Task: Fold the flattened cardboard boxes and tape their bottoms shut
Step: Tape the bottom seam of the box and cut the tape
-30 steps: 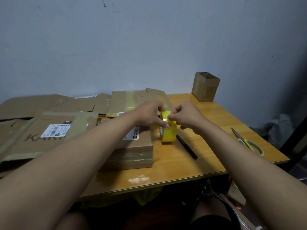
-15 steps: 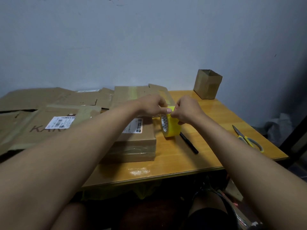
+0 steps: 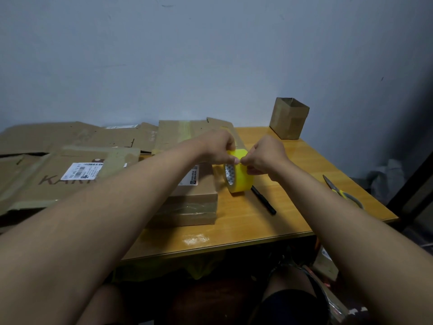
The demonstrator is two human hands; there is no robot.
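A yellow tape roll [image 3: 241,178] stands on edge on the wooden table [image 3: 246,221], just right of a folded cardboard box [image 3: 196,202]. My left hand [image 3: 220,146] grips the top of the roll with curled fingers. My right hand [image 3: 264,156] pinches at the roll's top edge, fingertips meeting those of the left hand. Whether a tape end is lifted is hidden by the fingers. Several flattened cardboard boxes [image 3: 70,165] lie spread over the left side of the table.
A black pen [image 3: 263,200] lies just right of the roll. Yellow-handled scissors [image 3: 342,192] rest near the table's right edge. A small open cardboard box [image 3: 289,118] stands upright at the back right corner against the wall.
Both hands stay on the tape roll, working at its top edge. The roll has tilted slightly, showing more of its core.
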